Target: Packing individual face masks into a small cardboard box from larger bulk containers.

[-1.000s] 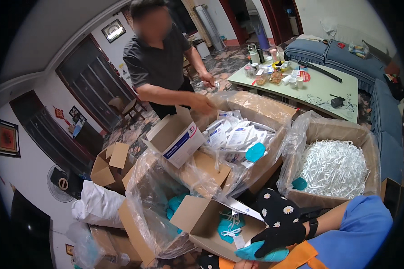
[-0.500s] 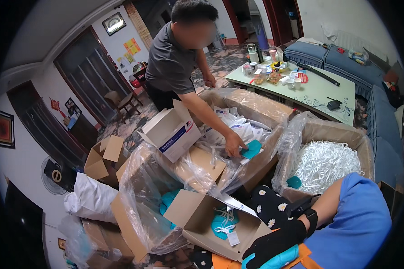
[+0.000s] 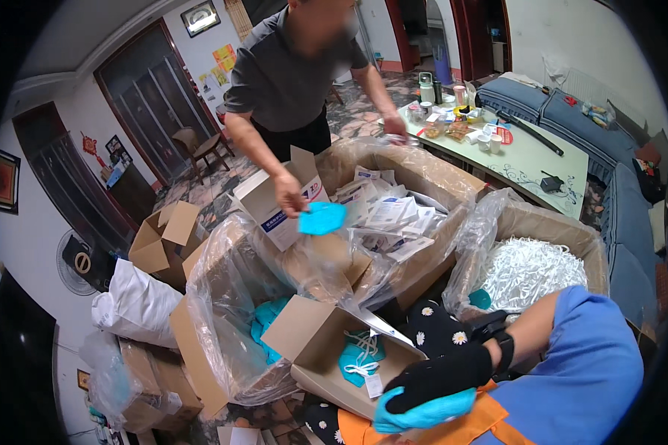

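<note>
My right hand (image 3: 445, 377), in a black glove, is closed over teal face masks (image 3: 434, 412) just above my orange apron. It is beside the near edge of a small open cardboard box (image 3: 293, 326). Inside that box lies a teal mask (image 3: 355, 365) with white ear straps tied in a bow and a small white tag. My left hand is out of view. Across from me, a person in a grey shirt holds another teal mask (image 3: 322, 218) in one hand (image 3: 290, 196), in front of a white printed carton (image 3: 280, 231).
A plastic-lined box (image 3: 226, 319) at left holds more teal masks. Behind, a large lined box (image 3: 445, 178) holds white packets; the box (image 3: 600, 256) at right holds white straps. Farther back stands a low table (image 3: 527, 178) with cups and food, beside a blue sofa (image 3: 586, 119).
My right hand has moved left with its masks, up against the small box. The other person has straightened up and moved a teal mask from the packet box leftward to the white carton.
</note>
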The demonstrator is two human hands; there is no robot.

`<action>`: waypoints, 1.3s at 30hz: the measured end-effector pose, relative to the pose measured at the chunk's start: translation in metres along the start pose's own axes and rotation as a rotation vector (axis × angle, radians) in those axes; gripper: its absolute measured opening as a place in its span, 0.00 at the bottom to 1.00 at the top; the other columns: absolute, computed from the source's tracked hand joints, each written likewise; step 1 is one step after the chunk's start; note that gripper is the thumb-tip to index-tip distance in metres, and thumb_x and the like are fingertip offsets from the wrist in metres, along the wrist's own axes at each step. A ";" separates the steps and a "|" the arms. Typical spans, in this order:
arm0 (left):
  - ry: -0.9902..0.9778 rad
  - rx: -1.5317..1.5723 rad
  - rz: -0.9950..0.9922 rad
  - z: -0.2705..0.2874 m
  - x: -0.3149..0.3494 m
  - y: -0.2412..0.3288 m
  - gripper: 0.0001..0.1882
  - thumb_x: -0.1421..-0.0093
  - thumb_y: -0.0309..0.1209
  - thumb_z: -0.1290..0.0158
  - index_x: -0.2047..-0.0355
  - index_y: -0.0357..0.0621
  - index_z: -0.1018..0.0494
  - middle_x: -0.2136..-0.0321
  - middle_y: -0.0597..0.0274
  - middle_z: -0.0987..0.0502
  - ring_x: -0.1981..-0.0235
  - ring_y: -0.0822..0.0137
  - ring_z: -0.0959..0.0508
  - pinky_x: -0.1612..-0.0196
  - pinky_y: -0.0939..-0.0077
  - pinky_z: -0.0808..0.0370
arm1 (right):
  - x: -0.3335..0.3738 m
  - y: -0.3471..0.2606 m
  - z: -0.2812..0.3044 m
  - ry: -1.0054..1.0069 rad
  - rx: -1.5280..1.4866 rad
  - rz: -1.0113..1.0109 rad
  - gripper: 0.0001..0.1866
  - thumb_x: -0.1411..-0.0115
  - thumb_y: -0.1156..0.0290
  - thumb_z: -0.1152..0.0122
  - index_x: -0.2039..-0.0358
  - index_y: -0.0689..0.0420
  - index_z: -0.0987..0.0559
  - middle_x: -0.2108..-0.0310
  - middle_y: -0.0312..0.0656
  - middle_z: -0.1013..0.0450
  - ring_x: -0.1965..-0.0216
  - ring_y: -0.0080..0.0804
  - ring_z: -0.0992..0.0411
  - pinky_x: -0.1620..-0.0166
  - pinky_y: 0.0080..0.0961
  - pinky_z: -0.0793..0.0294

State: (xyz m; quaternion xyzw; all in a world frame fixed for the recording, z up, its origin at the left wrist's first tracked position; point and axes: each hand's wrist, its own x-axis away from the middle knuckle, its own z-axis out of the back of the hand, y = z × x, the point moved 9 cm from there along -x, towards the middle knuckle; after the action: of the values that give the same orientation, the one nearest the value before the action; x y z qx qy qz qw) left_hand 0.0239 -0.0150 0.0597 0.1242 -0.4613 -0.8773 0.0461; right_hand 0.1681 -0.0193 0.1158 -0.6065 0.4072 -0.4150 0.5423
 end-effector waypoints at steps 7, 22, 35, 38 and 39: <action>0.085 0.279 0.231 -0.036 0.003 -0.069 0.13 0.37 0.26 0.59 0.58 0.37 0.26 0.71 0.56 0.23 0.73 0.63 0.25 0.70 0.72 0.30 | -0.032 0.037 -0.013 0.229 0.307 0.206 0.19 0.33 0.59 0.51 0.52 0.62 0.27 0.55 0.50 0.26 0.53 0.42 0.29 0.52 0.29 0.30; -0.048 -0.197 -0.137 0.018 -0.017 0.038 0.09 0.41 0.32 0.44 0.65 0.42 0.21 0.71 0.52 0.21 0.71 0.52 0.21 0.68 0.65 0.25 | 0.021 0.015 -0.031 -0.147 0.579 0.326 0.17 0.31 0.59 0.55 0.54 0.58 0.25 0.61 0.43 0.26 0.59 0.34 0.28 0.55 0.27 0.31; 0.057 -0.340 0.167 0.078 0.103 -0.022 0.02 0.45 0.27 0.52 0.74 0.45 0.30 0.82 0.53 0.31 0.77 0.52 0.24 0.74 0.61 0.29 | 0.115 -0.010 0.080 0.240 0.462 -0.410 0.21 0.34 0.64 0.47 0.45 0.61 0.29 0.50 0.48 0.28 0.51 0.33 0.27 0.52 0.30 0.27; 0.368 0.094 0.911 0.101 0.211 -0.127 0.11 0.37 0.30 0.56 0.77 0.42 0.32 0.85 0.65 0.34 0.84 0.67 0.31 0.81 0.71 0.35 | 0.134 -0.010 0.158 0.855 0.191 0.003 0.22 0.32 0.62 0.50 0.43 0.61 0.31 0.46 0.48 0.29 0.53 0.33 0.26 0.55 0.30 0.24; 0.567 0.481 1.103 0.082 0.237 -0.157 0.13 0.35 0.32 0.57 0.77 0.42 0.31 0.85 0.69 0.34 0.84 0.71 0.31 0.81 0.73 0.36 | 0.096 -0.010 0.134 0.750 0.012 -0.075 0.22 0.32 0.61 0.52 0.43 0.62 0.30 0.48 0.47 0.28 0.55 0.32 0.25 0.54 0.29 0.24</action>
State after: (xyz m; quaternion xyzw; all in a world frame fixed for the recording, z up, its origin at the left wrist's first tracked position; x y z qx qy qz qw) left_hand -0.2206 0.0941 -0.0662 0.1029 -0.6101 -0.5313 0.5788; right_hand 0.3265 -0.0667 0.1227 -0.4236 0.5528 -0.6302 0.3434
